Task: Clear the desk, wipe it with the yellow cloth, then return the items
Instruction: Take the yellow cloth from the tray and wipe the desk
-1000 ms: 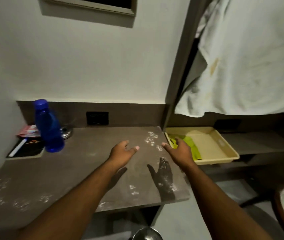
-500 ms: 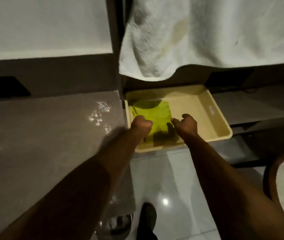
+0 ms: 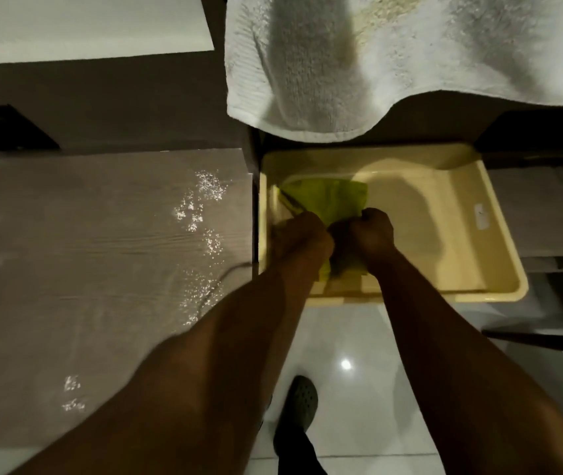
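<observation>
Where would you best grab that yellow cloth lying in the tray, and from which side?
Grab the near, bunched part of the yellow cloth, coming from above over the tray's low front rim. It lies limp and flat, so gathered folds offer the surest grip. Both the left hand and right hand are closed there.

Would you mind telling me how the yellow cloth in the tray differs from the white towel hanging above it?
The yellow cloth is bright yellow-green and smooth; the white towel is off-white, nubbly, with a yellowish stain. The cloth looks much smaller than the towel. The cloth lies bunched in the cream tray, gripped by the left hand and right hand; the towel hangs draped and untouched. Both are soft fabric.
</observation>
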